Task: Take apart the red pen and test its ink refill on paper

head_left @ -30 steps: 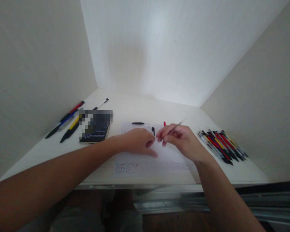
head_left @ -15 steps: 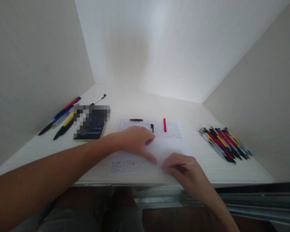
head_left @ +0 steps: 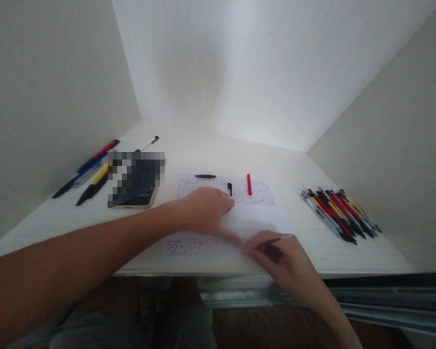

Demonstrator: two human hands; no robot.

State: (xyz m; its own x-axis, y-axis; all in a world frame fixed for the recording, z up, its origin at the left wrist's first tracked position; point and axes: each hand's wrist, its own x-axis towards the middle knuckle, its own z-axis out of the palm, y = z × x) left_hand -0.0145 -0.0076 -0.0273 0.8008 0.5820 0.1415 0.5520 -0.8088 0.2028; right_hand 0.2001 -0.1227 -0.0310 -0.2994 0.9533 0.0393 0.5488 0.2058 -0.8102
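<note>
A sheet of paper [head_left: 256,220] covered in small red and dark marks lies in the middle of the white desk [head_left: 210,157]. My left hand [head_left: 205,213] rests flat on the sheet, fingers loosely curled, holding nothing. My right hand [head_left: 276,254] is at the paper's near edge, pinching a thin pen refill [head_left: 278,238] whose tip touches the sheet. On the far part of the paper lie a red pen barrel [head_left: 249,184], a small black cap [head_left: 230,188] and a slim black pen piece [head_left: 205,176].
A row of several red, black, blue and yellow pens [head_left: 339,214] lies at the right. A phone [head_left: 136,182] and several more pens [head_left: 94,170] lie at the left near the wall. Walls enclose the desk on three sides.
My right hand came down from beside my left hand to the paper's near edge with the refill, uncovering the red barrel. My left hand stayed on the sheet.
</note>
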